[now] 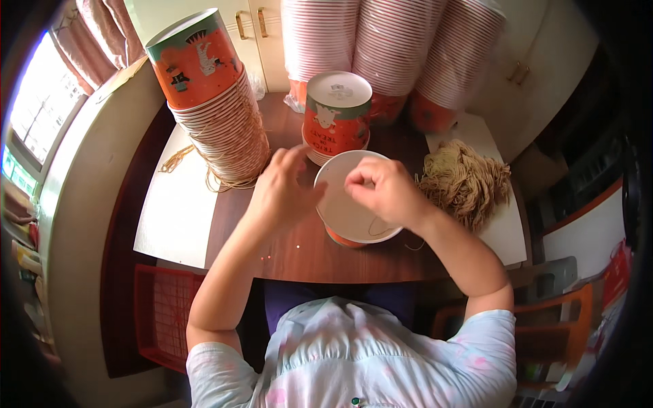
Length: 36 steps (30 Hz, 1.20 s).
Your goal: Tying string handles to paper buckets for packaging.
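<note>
An orange paper bucket with a white inside (347, 204) stands upright near the table's front, its mouth facing me. Over its right side is my right hand (384, 190), thumb and fingers pinched together. A thin tan cord (373, 224) hangs below that hand inside the bucket, and a bit more curls outside the right rim; its end at the fingertips is too fine to make out. My left hand (282, 187) is at the bucket's left rim, fingers curved and apart from the thumb, with nothing visible between them. Just behind stands an upside-down orange and green bucket (337, 126) on a short stack.
At left rises a tall stack of upside-down buckets (224, 129) with cords hanging down its side. A heap of tan cords (462, 180) lies at right. Tall plastic-wrapped bucket stacks (394, 47) line the back. Small bits (265, 258) lie on the table (299, 268). A red crate (163, 313) sits below left.
</note>
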Motion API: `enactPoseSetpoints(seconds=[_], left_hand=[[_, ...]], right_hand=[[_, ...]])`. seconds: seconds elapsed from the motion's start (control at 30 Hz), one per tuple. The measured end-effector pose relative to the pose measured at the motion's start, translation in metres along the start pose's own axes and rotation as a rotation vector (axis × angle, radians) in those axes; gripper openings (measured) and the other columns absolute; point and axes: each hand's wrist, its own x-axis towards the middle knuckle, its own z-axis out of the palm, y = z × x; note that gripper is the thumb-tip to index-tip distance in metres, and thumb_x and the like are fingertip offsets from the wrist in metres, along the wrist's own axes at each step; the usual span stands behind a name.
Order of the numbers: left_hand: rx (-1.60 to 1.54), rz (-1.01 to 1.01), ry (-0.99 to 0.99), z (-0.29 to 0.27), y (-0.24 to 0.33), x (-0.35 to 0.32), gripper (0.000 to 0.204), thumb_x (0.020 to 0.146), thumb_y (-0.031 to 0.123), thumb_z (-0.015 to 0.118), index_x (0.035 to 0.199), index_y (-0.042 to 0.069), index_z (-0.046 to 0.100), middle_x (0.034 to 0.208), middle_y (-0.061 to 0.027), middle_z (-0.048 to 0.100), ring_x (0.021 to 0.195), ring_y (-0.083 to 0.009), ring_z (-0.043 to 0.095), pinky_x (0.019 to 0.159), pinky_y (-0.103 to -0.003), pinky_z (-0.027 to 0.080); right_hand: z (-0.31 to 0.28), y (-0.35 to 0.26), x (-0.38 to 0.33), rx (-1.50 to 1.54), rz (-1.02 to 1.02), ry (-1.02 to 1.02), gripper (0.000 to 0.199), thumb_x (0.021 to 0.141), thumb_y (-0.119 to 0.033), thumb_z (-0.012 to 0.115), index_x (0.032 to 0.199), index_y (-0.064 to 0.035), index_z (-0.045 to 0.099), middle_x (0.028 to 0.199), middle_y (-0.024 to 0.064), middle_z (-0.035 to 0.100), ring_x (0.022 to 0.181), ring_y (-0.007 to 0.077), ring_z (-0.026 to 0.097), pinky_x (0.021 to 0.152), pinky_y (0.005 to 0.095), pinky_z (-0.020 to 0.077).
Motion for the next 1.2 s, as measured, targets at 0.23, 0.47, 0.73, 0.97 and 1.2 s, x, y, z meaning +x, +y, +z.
enactPoseSetpoints(seconds=[0.23,0.47,0.73,0.97,1.2], left_hand=[[-0.588,-0.319,-0.236,0.04,-0.035,0.008,0.031,0.079,0.01,0.059,0.105,-0.007,0.063,0.082,-0.0045,0.065,0.069,-0.0082,0.057,0.059,-0.022,0.044],[-0.962,-0.566,-0.232,0.033,0.004,-0.048,0.028,0.088,0.009,0.06,0.112,-0.003,0.059,0.087,-0.0048,0.064,0.075,-0.0078,0.059,0.064,-0.023,0.05],[-0.942,-0.559,-0.174,0.037,-0.009,-0.055,0.02,0.093,0.007,0.052,0.107,-0.004,0.062,0.084,-0.0027,0.064,0.069,-0.0067,0.057,0.064,-0.022,0.048],[-0.79,-0.483,-0.201,0.038,-0.01,-0.052,0.018,0.091,0.005,0.057,0.105,-0.005,0.063,0.08,-0.0024,0.064,0.069,-0.0059,0.056,0.064,-0.021,0.047],[-0.73,-0.46,-0.22,0.038,-0.011,-0.052,0.018,0.09,0.003,0.057,0.104,-0.006,0.063,0.08,-0.0029,0.065,0.07,-0.0065,0.058,0.065,-0.021,0.048]], right_hand=[[0.018,0.028,0.026,0.015,0.353,-0.073,0.011,0.08,-0.009,0.064,0.08,0.0013,0.067,0.067,0.0053,0.065,0.061,0.01,0.058,0.056,0.0278,0.0465],[0.025,0.022,0.006,0.12,0.41,-0.161,0.011,0.082,-0.009,0.061,0.081,-0.0006,0.068,0.069,0.0068,0.065,0.064,0.0113,0.059,0.059,0.0292,0.0475],[0.024,0.007,-0.008,0.111,0.415,-0.163,0.011,0.082,-0.009,0.062,0.08,0.0008,0.067,0.069,0.0077,0.066,0.065,0.0113,0.059,0.06,0.0289,0.0478],[0.026,0.006,-0.01,0.145,0.449,-0.15,0.011,0.082,-0.009,0.063,0.079,0.001,0.067,0.069,0.0067,0.065,0.065,0.0106,0.059,0.06,0.0293,0.0478],[0.031,0.007,-0.009,0.172,0.475,-0.152,0.011,0.081,-0.01,0.063,0.079,0.0004,0.067,0.067,0.0065,0.065,0.063,0.0107,0.058,0.059,0.0297,0.0476]])
